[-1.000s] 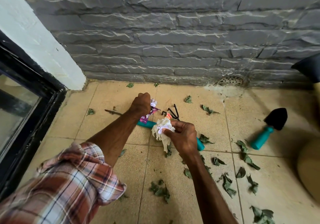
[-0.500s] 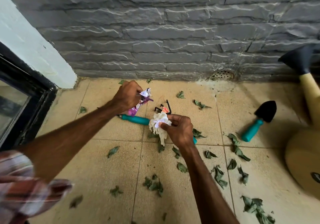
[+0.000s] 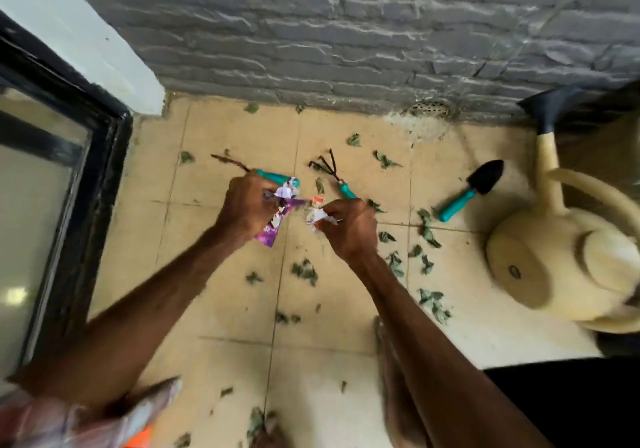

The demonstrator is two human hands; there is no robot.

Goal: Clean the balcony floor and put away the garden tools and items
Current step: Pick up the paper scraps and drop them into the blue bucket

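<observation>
Two hands: raised over the tiled floor point(image 3: 221, 309), close together near the middle, not touching each other.
Left hand point(image 3: 247, 205): fingers curled in tight, clamped on a crumpled purple wrapper point(image 3: 272, 231); lower end of it hangs below the fist.
Right hand point(image 3: 346, 227): fingers and thumb bent together, pinching a wad of white paper point(image 3: 317, 215) on its left side.
Orange scrap point(image 3: 317, 200): between the hands, just above the wad; holder cannot be told.
Hand rake point(image 3: 341, 184): flat on the floor just beyond the right hand, black tines toward the far wall, teal handle passing behind the knuckles.
Second teal-handled tool point(image 3: 273, 176): on the floor behind the left hand, dark shaft pointing far-left; head too blurred to name.
Trowel point(image 3: 471, 188): on the floor to the right, well apart from the hands, near the watering can point(image 3: 540, 257).
Leaves point(image 3: 304, 269): green, scattered across the tiles, thickest near the right forearm.
Stone wall point(image 3: 346, 32): grey, along the far side, drain point(image 3: 429, 108) at its foot.
</observation>
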